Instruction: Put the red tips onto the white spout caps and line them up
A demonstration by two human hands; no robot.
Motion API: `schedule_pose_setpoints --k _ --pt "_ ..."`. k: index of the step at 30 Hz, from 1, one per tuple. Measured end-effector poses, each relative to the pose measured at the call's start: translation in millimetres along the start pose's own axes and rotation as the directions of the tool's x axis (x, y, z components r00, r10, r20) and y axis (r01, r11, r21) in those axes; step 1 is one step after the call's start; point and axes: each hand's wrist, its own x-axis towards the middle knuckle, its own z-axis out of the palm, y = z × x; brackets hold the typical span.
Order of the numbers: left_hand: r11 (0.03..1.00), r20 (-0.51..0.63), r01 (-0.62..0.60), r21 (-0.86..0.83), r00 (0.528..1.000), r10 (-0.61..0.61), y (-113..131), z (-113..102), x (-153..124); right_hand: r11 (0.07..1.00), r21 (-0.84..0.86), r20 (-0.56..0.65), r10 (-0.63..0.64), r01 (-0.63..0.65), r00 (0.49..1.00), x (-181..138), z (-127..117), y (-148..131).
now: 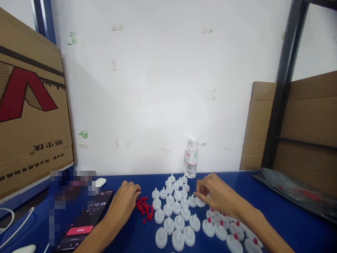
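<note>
My left hand (124,197) is curled at the left edge of a loose pile of small red caps (143,206), fingertips drawn together. Whatever they may hold is hidden. My right hand (214,193) reaches in from the right, thumb and fingers bent together over a white nozzle lid (200,201). I cannot tell whether it grips anything. Several bare white nozzle lids (177,208) stand upright between my hands, spouts up. Under my right forearm sits a group of white lids with red caps on their spouts (220,230), partly covered by the arm.
A phone (91,214) showing a timer lies left of my left forearm, near white cables (18,225). At the wall stands a water bottle (191,159). A large cardboard box (31,105) rises at left; a dark plastic bag (295,193) lies at right.
</note>
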Motion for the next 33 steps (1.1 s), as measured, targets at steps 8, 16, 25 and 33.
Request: schedule_pose_setpoints --k 8,16,25,33 --pt "1.000 0.037 -0.018 -0.009 0.999 0.019 -3 11 0 0.997 0.057 0.098 -0.065 0.059 0.993 -1 5 -8" --pt "1.000 0.008 -0.031 -0.002 1.000 0.031 -2 15 0 0.951 -0.215 -0.088 0.206 -0.220 0.975 7 -7 28" --pt "0.996 -0.161 -0.089 -0.029 0.983 0.083 19 -8 -7 0.954 -0.099 0.090 0.290 -0.282 0.953 3 16 38" --pt "0.876 -0.331 -0.466 -0.127 0.852 0.405 49 -16 -28 0.998 0.041 -0.150 -0.031 0.038 0.988 11 7 8"
